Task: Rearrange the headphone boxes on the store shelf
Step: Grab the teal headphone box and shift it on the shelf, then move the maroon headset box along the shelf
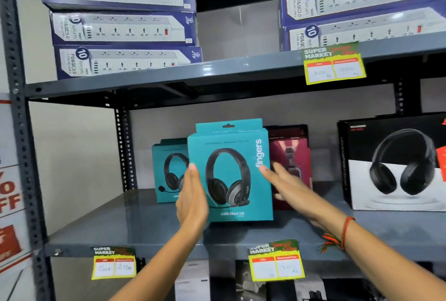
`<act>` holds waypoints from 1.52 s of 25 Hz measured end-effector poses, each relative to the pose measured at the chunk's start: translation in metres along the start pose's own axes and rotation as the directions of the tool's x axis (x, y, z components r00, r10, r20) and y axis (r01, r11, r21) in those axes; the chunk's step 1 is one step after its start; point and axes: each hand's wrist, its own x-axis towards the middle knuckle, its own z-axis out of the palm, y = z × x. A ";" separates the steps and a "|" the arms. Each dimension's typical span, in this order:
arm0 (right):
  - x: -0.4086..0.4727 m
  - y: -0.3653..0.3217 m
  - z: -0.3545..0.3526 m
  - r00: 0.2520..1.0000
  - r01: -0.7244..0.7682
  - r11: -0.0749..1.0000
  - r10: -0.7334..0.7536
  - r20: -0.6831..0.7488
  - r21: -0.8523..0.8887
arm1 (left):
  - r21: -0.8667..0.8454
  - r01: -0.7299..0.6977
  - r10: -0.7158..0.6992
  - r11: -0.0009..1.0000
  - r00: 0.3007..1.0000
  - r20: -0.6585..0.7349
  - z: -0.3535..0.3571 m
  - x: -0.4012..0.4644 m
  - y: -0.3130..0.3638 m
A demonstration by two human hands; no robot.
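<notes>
Teal headphone box (231,175) stands between left hand (191,200) and right hand (287,186).

This is a shop, an electronics aisle by the look of its stock. Grey metal racking (149,226) with punched uprights carries boxed goods set face-out: teal headphone boxes (231,170), a maroon box (293,148) and a black box (395,163) on the middle level, and stacked power-strip boxes (120,25) on the level above. Yellow price tags (334,64) reading "SUPER MARKET", with handwritten prices, hang from the shelf edges. On the far left a red-and-white sign (9,192) shows part of the word "OFF".
</notes>
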 end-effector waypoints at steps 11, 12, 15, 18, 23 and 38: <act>0.118 -0.015 0.125 0.971 -0.041 0.999 0.040 0.237 -0.002 | -0.226 0.088 -0.033 0.970 0.971 0.236 -0.087 0.140 -0.065; 0.125 -0.012 0.131 0.970 -0.048 0.999 0.043 0.238 0.014 | -0.235 0.093 -0.032 0.968 0.968 0.251 -0.088 0.145 -0.065; 0.139 0.000 0.144 0.967 -0.067 0.997 0.057 0.250 0.032 | -0.221 0.130 -0.065 0.967 0.958 0.280 -0.091 0.155 -0.072; 0.147 0.010 0.151 0.965 -0.086 0.996 0.074 0.251 0.038 | -0.171 0.139 -0.079 0.975 0.944 0.322 -0.091 0.166 -0.085; 0.146 0.010 0.147 0.992 0.020 0.995 -0.008 0.128 -0.095 | -0.019 -0.146 0.146 0.989 0.989 0.013 -0.087 0.168 -0.078; 0.066 0.029 -0.039 0.777 0.029 0.964 -0.187 -0.601 -0.263 | 0.005 -0.237 0.217 0.971 0.897 0.385 0.107 0.077 -0.002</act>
